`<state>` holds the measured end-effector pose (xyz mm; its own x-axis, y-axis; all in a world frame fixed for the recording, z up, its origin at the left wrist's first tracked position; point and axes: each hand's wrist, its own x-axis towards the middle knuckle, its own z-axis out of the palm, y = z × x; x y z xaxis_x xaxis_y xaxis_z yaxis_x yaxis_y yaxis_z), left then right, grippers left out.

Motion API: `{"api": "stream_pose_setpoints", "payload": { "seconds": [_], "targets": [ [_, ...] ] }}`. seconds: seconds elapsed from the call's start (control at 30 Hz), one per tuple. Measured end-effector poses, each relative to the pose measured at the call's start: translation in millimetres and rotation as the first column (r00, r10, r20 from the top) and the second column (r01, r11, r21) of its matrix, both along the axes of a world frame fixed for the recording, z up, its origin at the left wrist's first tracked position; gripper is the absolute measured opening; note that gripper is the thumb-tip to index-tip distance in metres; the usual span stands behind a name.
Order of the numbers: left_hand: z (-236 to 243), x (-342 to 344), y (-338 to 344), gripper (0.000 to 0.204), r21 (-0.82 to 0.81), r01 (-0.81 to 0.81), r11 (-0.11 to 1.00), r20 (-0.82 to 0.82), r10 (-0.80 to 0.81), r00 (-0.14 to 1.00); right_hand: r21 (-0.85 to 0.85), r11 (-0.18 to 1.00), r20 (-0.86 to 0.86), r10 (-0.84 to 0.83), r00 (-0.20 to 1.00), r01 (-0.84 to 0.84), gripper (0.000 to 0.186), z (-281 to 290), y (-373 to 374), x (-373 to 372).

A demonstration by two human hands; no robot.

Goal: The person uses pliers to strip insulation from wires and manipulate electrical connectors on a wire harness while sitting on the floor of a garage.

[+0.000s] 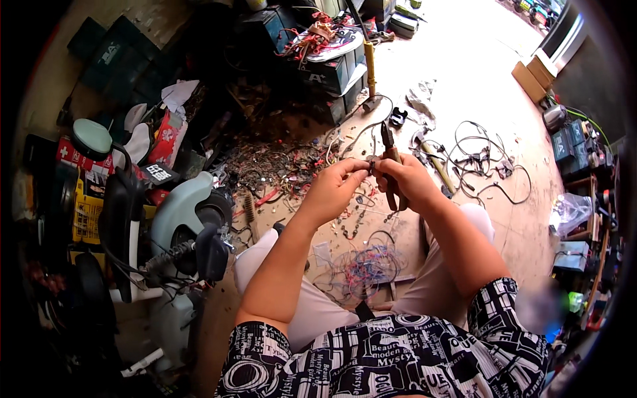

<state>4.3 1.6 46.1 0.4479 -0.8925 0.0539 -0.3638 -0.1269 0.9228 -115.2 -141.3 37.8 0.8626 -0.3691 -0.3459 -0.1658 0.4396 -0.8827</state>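
In front of me, above the floor, my two hands meet at the fingertips. My right hand (414,180) is closed round a pair of pliers (387,136) with brown handles; the dark jaws point away from me. Thumb and fingers of my left hand (337,187) are pinched together against a tiny dark piece between the hands, too small to name. The right fingertips touch the same spot. Below them, between my legs, lies a tangle of thin blue, red and clear wires (371,266).
A heap of small scraps (279,156) covers the floor ahead to the left. Black cables (474,156) lie coiled on the right. Stacked batteries (335,76) stand behind the heap. A grey scooter-like machine (176,212) crowds my left; shelves (584,225) line the right.
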Motion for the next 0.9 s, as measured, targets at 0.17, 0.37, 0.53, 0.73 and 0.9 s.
{"api": "stream_pose_setpoints", "payload": {
  "seconds": [0.17,0.37,0.53,0.73,0.9],
  "targets": [
    [-1.9,-4.2,1.1,0.013,0.101,-0.041,0.994,-0.490,0.086,0.867,-0.096,0.994,-0.040,0.055,0.998,-0.059,0.019,2.6,-5.6,-4.0],
    [-4.8,-7.1,2.3,0.013,0.151,-0.050,0.987,-0.612,0.133,0.780,-0.121,0.991,-0.022,0.052,0.998,-0.054,0.019,1.3,-6.1,-2.6],
    [-6.9,-4.3,4.4,0.013,0.117,-0.134,0.984,-0.536,0.176,0.826,-0.021,0.998,-0.079,-0.059,0.995,0.058,0.029,3.4,-2.4,0.1],
    [-5.5,7.2,9.4,0.010,0.060,-0.252,0.966,-0.397,0.255,0.882,-0.377,0.912,-0.244,0.073,0.967,-0.164,0.033,-22.1,0.2,-1.2],
    [-1.5,4.6,9.7,0.014,-0.047,-0.299,0.953,-0.550,0.225,0.804,-0.351,0.927,-0.050,0.123,0.991,-0.133,0.027,-16.8,27.7,9.3]
  ]
}}
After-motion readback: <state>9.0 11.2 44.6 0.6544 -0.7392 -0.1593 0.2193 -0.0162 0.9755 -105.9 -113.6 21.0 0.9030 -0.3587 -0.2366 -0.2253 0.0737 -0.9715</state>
